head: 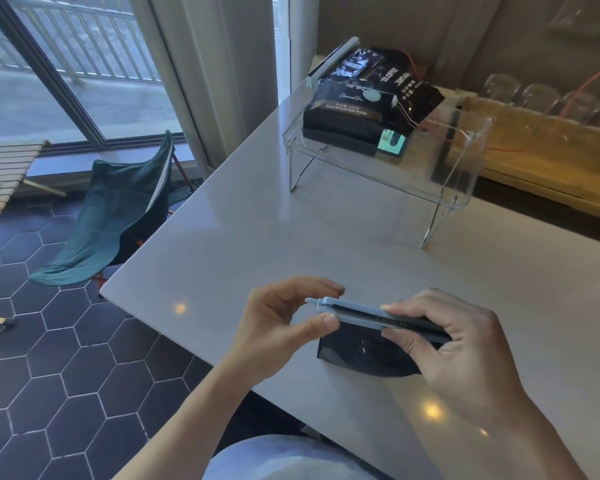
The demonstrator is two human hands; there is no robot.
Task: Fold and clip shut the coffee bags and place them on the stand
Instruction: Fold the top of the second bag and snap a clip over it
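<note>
A small black coffee bag point(361, 355) stands on the grey table point(243, 237) near its front edge. A long light-blue clip point(357, 315) runs along the bag's folded top. My left hand point(284, 327) pinches the clip's left end between thumb and fingers. My right hand point(454, 344) grips the clip and the bag's top at the right. A clear acrylic stand point(440, 174) sits farther back on the table. Two black coffee bags point(347, 112) lie stacked on its left half, one with a grey clip point(333, 57) at the far end.
The stand's right half holds nothing. A wooden tray point(541, 168) with upturned glasses point(537, 98) runs along the right behind the stand. Left of the table's edge are a green folding chair point(118, 209), a dark tiled floor and a window.
</note>
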